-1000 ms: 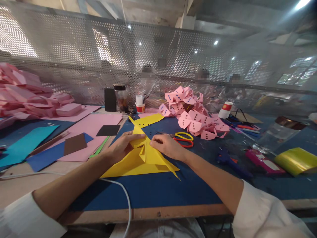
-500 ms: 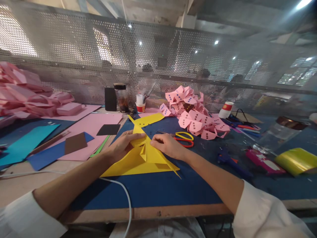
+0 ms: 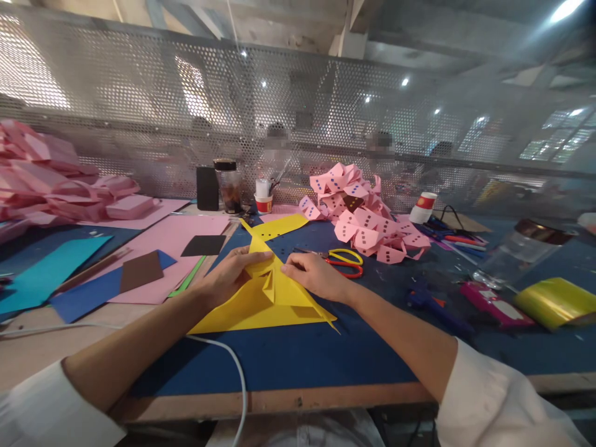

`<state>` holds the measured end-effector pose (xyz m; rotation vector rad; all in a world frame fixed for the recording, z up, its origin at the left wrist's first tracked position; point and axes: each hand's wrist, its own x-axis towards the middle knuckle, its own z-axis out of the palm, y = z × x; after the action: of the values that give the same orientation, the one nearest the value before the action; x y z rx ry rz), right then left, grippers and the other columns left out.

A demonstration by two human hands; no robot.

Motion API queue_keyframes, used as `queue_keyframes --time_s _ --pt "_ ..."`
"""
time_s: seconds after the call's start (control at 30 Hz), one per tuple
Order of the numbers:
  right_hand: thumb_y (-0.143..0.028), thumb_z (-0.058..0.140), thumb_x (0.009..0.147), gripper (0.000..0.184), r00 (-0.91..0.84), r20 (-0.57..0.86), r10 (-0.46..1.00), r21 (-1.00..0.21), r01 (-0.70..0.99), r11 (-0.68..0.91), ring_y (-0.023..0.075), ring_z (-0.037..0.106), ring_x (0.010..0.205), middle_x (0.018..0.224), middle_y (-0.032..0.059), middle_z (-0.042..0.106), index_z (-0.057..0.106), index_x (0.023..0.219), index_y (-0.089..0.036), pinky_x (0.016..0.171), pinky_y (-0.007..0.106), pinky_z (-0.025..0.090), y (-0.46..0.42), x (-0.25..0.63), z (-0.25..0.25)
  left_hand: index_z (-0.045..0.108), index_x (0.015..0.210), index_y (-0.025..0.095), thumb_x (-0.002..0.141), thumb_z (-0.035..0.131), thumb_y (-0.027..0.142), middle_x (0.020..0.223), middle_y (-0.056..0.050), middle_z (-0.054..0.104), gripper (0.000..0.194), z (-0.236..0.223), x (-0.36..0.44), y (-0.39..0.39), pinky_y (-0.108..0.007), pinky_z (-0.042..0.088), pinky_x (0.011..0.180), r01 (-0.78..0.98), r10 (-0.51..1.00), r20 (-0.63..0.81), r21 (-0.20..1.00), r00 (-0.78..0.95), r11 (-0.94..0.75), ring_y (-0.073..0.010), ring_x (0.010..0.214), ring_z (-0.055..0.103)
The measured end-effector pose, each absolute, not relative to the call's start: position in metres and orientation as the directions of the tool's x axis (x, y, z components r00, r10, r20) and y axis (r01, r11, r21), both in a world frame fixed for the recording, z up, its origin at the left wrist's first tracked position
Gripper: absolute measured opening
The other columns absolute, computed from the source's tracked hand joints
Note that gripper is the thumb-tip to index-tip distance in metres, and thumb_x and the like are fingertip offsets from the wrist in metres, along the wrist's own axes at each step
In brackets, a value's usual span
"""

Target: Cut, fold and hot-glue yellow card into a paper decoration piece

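A folded yellow paper [image 3: 261,304] lies on the blue mat in front of me, with a pointed top and a small raised flap near its middle. My left hand [image 3: 235,273] is closed on its upper left side, thumb lying across the front. On the opposite edge, my right hand [image 3: 314,273] pinches the paper between thumb and bent fingers. Behind it lies a flat yellow sheet [image 3: 284,228] with small dark dots on and near it. Just beyond my right hand rest scissors [image 3: 347,261] with yellow and red handles.
Pink folded paper pieces [image 3: 367,223] are heaped at the back, and a larger pink pile [image 3: 51,174] stands at left. Coloured sheets [image 3: 56,273] lie left. A glue gun [image 3: 437,304], a clear jar [image 3: 526,254] and a yellow roll [image 3: 559,302] sit right. A white cable [image 3: 233,354] crosses the front edge.
Both hands keep the same hold on the yellow paper. Only a slight shift of the camera shows.
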<state>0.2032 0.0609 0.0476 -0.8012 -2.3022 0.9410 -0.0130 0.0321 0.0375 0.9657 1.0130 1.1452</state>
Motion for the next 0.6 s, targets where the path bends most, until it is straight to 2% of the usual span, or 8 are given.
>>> queue_keyframes --time_s 0.13,0.6 --pt "-0.04 0.051 0.101 0.032 -0.682 0.243 0.69 -0.738 0.331 0.588 0.0113 0.043 0.065 0.068 -0.0051 0.049 0.052 0.076 -0.019 0.062 0.027 0.027 0.0619 0.2029 0.0467 0.068 0.077 0.019 0.07 0.083 0.018 0.077 -0.003 0.077 0.016 0.0399 -0.0118 0.0312 -0.024 0.058 0.062 -0.244 0.986 -0.124 0.958 0.115 0.149 -0.0197 0.067 0.073" --pt "-0.04 0.051 0.101 0.034 -0.674 0.258 0.693 -0.699 0.365 0.615 0.0125 0.045 0.066 0.067 -0.0046 0.05 0.051 0.074 -0.02 0.062 0.028 0.026 0.0625 0.2014 0.0448 0.07 0.083 0.018 0.07 0.082 0.018 0.082 -0.005 0.079 0.017 0.0389 -0.0126 0.0317 -0.024 0.058 0.063 -0.238 0.987 -0.113 0.961 0.118 0.139 -0.0205 0.069 0.074"
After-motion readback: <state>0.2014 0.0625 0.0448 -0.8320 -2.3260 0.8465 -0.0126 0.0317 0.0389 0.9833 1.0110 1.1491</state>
